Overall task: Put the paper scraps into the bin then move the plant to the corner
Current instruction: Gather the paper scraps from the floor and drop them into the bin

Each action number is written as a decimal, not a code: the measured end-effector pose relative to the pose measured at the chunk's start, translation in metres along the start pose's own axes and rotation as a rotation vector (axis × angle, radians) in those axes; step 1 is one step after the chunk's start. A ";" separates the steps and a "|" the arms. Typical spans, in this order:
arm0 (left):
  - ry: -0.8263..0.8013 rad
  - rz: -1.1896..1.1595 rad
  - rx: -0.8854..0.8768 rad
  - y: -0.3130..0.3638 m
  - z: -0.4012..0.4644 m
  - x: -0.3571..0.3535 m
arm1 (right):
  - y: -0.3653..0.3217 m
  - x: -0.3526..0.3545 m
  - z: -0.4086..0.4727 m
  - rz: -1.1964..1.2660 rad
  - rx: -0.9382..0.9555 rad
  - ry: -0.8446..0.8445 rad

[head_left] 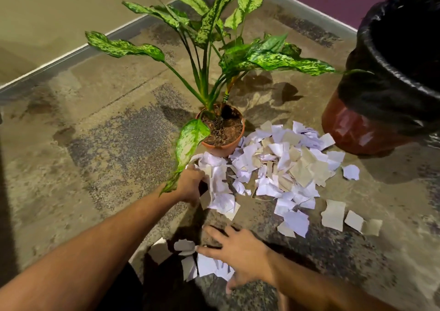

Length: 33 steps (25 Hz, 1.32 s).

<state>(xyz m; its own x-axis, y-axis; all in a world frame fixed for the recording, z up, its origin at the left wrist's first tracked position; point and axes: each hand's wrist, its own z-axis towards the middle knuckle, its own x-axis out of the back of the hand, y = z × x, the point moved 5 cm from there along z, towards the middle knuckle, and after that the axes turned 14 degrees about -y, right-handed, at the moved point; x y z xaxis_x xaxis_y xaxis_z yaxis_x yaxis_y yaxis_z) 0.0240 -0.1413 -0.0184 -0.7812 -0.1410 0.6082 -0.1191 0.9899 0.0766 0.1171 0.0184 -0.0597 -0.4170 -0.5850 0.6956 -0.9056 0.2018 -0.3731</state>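
The bin, black-lined, stands right of the plant; scraps lie heaped on the floor between them. Gathering is underway: the left hand has its grip clamped on a wad of scraps, the right hand lies flat, fingers apart, on stray pieces. Next, I judge, a carry to the bin

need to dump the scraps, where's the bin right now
In the head view the bin, lined with a black bag, stands on the floor at the upper right, just beyond the paper scraps and right of the plant.
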 end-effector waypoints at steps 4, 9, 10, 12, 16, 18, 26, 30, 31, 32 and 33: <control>-0.271 0.055 0.174 -0.022 -0.002 -0.041 | -0.011 0.003 0.018 -0.079 0.058 -0.045; -0.443 -0.135 0.393 -0.029 -0.018 -0.097 | -0.002 0.012 0.029 -0.015 -0.024 0.024; -0.493 -0.146 0.399 -0.027 -0.022 -0.107 | 0.002 0.014 0.029 0.001 -0.054 0.055; -0.581 -0.107 0.355 -0.022 -0.031 -0.124 | 0.009 0.015 0.032 0.036 -0.088 0.093; -0.362 -0.261 0.343 -0.007 -0.051 -0.146 | 0.012 0.018 0.037 0.080 -0.027 0.071; -0.109 -0.482 0.370 -0.002 -0.062 -0.152 | 0.008 0.017 0.040 0.047 0.019 0.060; 0.167 -0.713 0.218 0.031 -0.049 -0.133 | 0.020 0.019 0.027 0.207 -0.043 0.135; 0.130 -1.078 0.265 0.039 -0.038 -0.108 | 0.053 0.037 -0.003 0.387 -0.233 0.293; 0.158 -1.087 0.246 0.041 -0.034 -0.097 | 0.062 0.041 -0.013 0.405 -0.275 0.343; 0.186 -1.087 0.223 0.043 -0.030 -0.085 | 0.072 0.045 -0.023 0.428 -0.308 0.381; 0.217 -1.108 0.193 0.047 -0.026 -0.073 | 0.080 0.047 -0.032 0.457 -0.330 0.404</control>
<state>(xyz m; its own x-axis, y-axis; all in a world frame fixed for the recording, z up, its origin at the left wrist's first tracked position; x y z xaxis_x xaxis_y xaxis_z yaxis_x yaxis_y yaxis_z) 0.0912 -0.0845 -0.0388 -0.0683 -0.9110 0.4066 -0.7829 0.3016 0.5441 0.0222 0.0326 -0.0371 -0.7004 -0.0588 0.7113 -0.5818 0.6243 -0.5213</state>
